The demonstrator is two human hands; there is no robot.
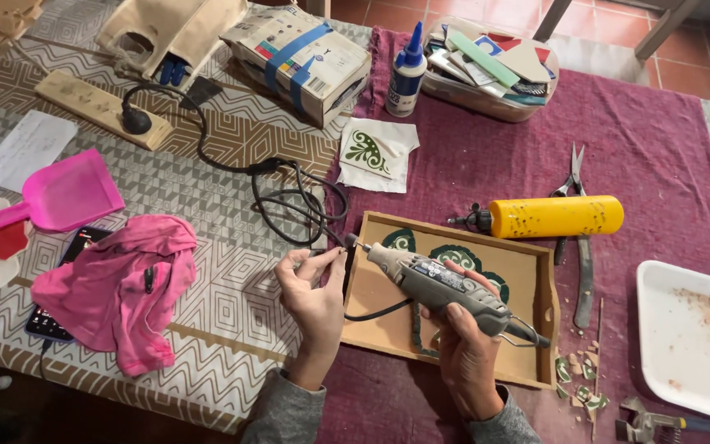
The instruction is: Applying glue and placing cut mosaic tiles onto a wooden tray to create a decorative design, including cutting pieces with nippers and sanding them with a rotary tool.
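Head view: a person works at a desk covered with a patterned cloth on the left and a maroon cloth on the right.
Right hand: closed around the body of a grey rotary tool, held slanted over a wooden tray, its tip pointing far-left.
Left hand: fingers pinched together at the tool's tip, just off the tray's left edge; what they grip there is too small to tell.
Tray: lies near the middle of the desk, with green and white mosaic pieces laid on its floor; the tool's black cord crosses it.
Right of tray: a yellow bottle lies on its side at the far corner, pliers just beyond it, green tile chips at the near corner, and a white tray holding crumbs at the right edge.
Far side: a glue bottle with a blue cap stands beside a clear tub of tile pieces and a taped cardboard box; a patterned tile on white paper lies nearer.
Left side: a pink rag partly covers a phone, a pink dustpan lies beyond it, and a black cable coils between.
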